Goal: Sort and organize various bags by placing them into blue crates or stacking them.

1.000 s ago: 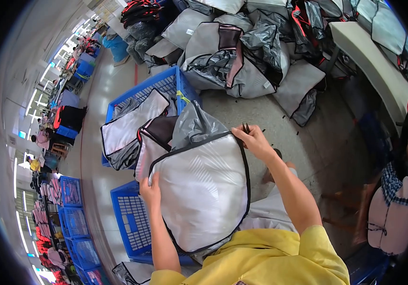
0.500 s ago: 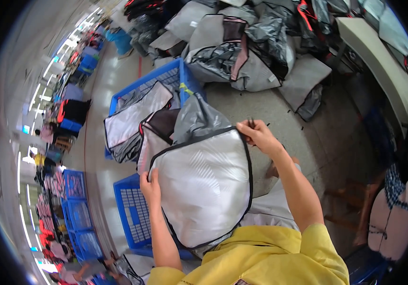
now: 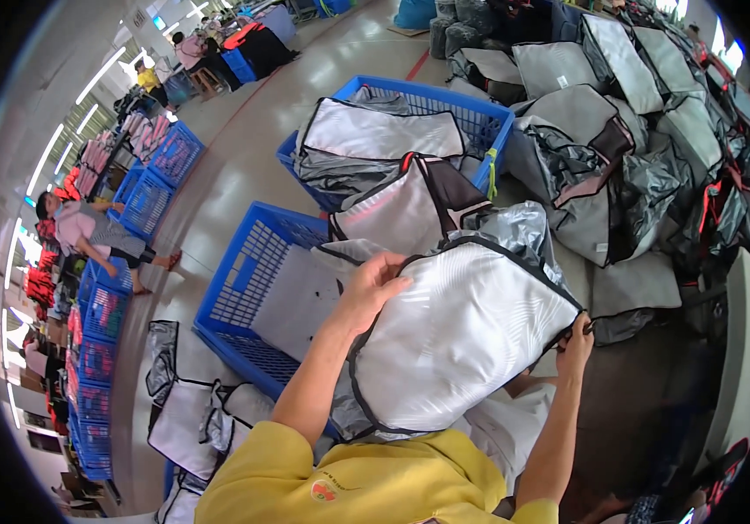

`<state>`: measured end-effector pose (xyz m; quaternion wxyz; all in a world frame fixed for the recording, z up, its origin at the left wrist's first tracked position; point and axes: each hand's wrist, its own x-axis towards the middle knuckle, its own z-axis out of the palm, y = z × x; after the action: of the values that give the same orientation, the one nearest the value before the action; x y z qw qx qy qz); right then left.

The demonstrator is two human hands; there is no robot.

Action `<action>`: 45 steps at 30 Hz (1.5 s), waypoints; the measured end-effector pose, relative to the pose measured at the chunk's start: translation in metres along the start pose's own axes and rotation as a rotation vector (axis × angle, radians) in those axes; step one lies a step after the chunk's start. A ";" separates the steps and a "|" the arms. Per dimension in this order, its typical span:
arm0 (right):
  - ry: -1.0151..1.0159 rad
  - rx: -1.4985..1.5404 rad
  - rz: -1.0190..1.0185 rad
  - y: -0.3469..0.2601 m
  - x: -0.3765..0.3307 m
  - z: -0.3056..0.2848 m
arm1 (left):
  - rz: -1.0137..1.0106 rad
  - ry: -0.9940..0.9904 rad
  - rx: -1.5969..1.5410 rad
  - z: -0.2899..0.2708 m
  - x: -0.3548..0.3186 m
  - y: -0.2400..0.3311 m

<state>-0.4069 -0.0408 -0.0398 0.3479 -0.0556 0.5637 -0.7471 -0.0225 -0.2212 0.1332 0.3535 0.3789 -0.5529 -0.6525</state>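
A silvery white fabric panel (image 3: 467, 336) with black edging, part of a sewn bag-like piece, is spread across my lap. My left hand (image 3: 371, 293) is closed on its upper left edge, with the fingers over the top. At its right corner, my right hand (image 3: 574, 348) pinches the black edging. A small dark thing shows by the right fingertips, too small to name. Crumpled silver-grey lining (image 3: 519, 229) bunches up behind the panel. Farther off, a white and dark mesh section (image 3: 397, 210) drapes toward the blue crate.
A blue crate (image 3: 502, 144) ahead holds similar pieces. At my left, another blue crate (image 3: 235, 253) has a pale sheet inside. A large heap of grey bag pieces (image 3: 602, 131) covers the floor at right, near a pale bench edge (image 3: 729, 349). A person (image 3: 82, 231) sits far left by stacked crates.
My view has swung left. The panel has turned and tilted in my hands, its right corner now lower. My left hand has shifted to the upper edge; both hands still hold the panel.
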 end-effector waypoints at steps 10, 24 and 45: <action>0.039 0.019 -0.007 -0.007 -0.014 0.008 | -0.132 -0.315 0.311 -0.016 0.041 0.026; -0.688 -1.093 -1.113 -0.046 -0.199 0.195 | 0.325 -0.359 0.762 -0.020 0.071 0.023; -0.656 -1.223 -0.891 0.023 -0.196 0.190 | -0.222 -0.167 0.213 -0.020 0.027 -0.004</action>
<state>-0.1590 -0.0823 0.0681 0.0744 -0.6690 0.6658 -0.3219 -0.0174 -0.2540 0.1243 0.1899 0.4175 -0.6010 -0.6546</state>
